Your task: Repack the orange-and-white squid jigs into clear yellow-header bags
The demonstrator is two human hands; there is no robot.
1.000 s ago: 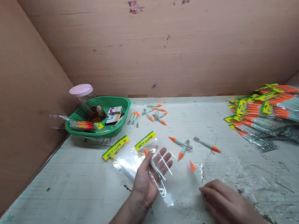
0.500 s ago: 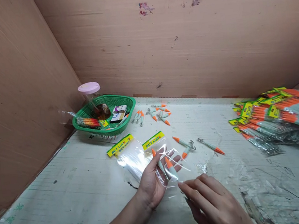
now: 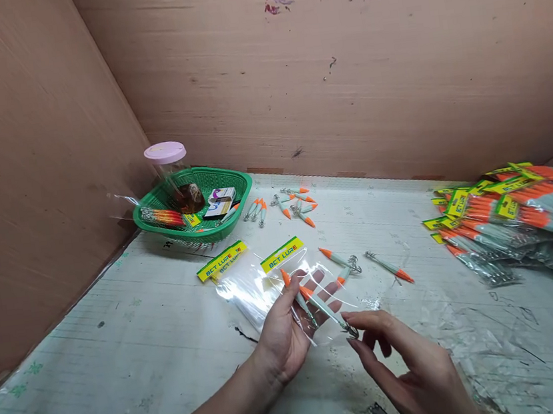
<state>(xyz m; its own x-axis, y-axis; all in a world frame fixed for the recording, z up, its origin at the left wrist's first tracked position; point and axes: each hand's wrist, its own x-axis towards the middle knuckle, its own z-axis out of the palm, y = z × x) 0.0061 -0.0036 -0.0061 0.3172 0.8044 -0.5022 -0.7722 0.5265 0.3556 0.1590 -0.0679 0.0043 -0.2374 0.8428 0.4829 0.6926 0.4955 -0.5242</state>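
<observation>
My left hand [image 3: 289, 333] is closed on a clear plastic bag [image 3: 307, 257] with a yellow and green BCT LURE header [image 3: 282, 254], its palm turned up under the film. One squid jig [image 3: 298, 298], pale green with an orange tip, lies in the bag beneath my thumb. A second squid jig [image 3: 325, 307] slants across the palm, orange end toward the header; it appears to be at least partly in the bag. At its hook end, my right hand [image 3: 406, 359] pinches it between thumb and forefinger. More flat header bags [image 3: 240, 285] lie left of my left hand.
Loose squid jigs [image 3: 389, 267] lie beyond my hands, with several more near the back wall. A green basket [image 3: 243, 184] at back left holds a pink-lidded jar [image 3: 171, 173] and a small box [image 3: 220, 202]. Packed lures [image 3: 510, 225] are heaped at the right.
My right hand has opened its fingers somewhat around the hook end and shifted slightly right. The second jig's body and hooks now show more plainly. My left hand stays nearly in place.
</observation>
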